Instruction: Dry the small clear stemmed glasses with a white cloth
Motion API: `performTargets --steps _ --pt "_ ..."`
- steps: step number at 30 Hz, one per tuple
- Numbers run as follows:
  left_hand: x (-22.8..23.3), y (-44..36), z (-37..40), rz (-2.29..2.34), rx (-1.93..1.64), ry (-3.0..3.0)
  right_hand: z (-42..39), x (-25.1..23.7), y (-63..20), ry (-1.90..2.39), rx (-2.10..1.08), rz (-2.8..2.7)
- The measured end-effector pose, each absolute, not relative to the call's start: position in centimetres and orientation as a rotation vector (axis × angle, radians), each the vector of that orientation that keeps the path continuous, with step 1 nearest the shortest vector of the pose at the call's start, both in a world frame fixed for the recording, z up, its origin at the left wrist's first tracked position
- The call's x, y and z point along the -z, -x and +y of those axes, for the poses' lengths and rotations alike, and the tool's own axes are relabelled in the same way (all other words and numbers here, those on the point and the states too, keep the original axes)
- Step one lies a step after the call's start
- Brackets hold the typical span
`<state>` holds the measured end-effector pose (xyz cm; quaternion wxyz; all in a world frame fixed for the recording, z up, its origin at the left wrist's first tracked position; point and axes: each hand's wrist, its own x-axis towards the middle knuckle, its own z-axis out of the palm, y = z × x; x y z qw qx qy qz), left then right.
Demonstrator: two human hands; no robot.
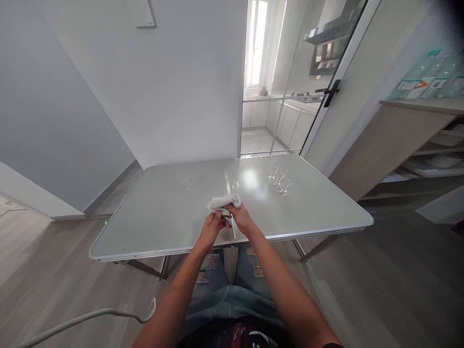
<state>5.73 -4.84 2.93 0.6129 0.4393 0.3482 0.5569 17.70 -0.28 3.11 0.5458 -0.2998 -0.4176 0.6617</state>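
Note:
Near the front middle of the table, both hands meet at a bunched white cloth [218,203]. My right hand [240,216] is closed on the cloth's right end. Curled at its lower left edge, my left hand [214,224] has its thumb against the fabric; whether it also grips something beneath cannot be made out. Just beyond the cloth shows the clear bowl of a glass [234,185], its lower part hidden. Several clear stemmed glasses [285,185] stand in a group to the right. A faint clear glass [185,181] stands to the left.
The pale folding table [152,217] has a metal rim and a seam down its middle. Behind it are a white wall and a glass door [275,77] with a black handle. Right of these, a shelf unit [391,145] carries plastic bottles [422,79]. A white cable [97,314] hangs at lower left.

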Motion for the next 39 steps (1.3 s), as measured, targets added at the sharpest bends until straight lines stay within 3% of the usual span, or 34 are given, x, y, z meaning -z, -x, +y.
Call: performTargets --steps 5,9,14,22,25,29,32,39 --pt "-3.1 -5.1 -4.2 0.964 -1.308 -1.064 0.4 -2.4 -17.4 0.689 -1.449 -0.823" --pt "-4.2 -3.3 -3.0 1.047 -1.561 -1.006 0.8 -2.6 -18.6 0.684 -1.396 -0.855" --pt "-5.6 -3.4 -2.2 0.806 -1.409 -0.907 0.9 -3.0 -19.6 0.675 -1.54 -1.152" --pt "-3.5 -4.3 -2.0 0.739 -1.436 -0.936 0.8 -2.8 -19.1 0.723 -1.647 -1.258" --pt "-3.7 -4.2 -1.6 0.754 -1.54 -0.919 1.2 -2.3 -19.1 0.751 -1.566 -1.055" --pt "-4.1 -3.5 -1.2 0.716 -1.708 -0.87 2.1 -1.1 -20.7 0.884 -1.191 -0.591" --pt "-3.8 -3.1 -0.9 0.645 -1.754 -0.79 2.0 0.0 -21.1 1.075 -1.02 -0.608" --pt "-2.5 -4.2 -0.2 0.659 -1.831 -0.764 -0.6 0.8 -16.5 0.886 -1.188 -0.864"
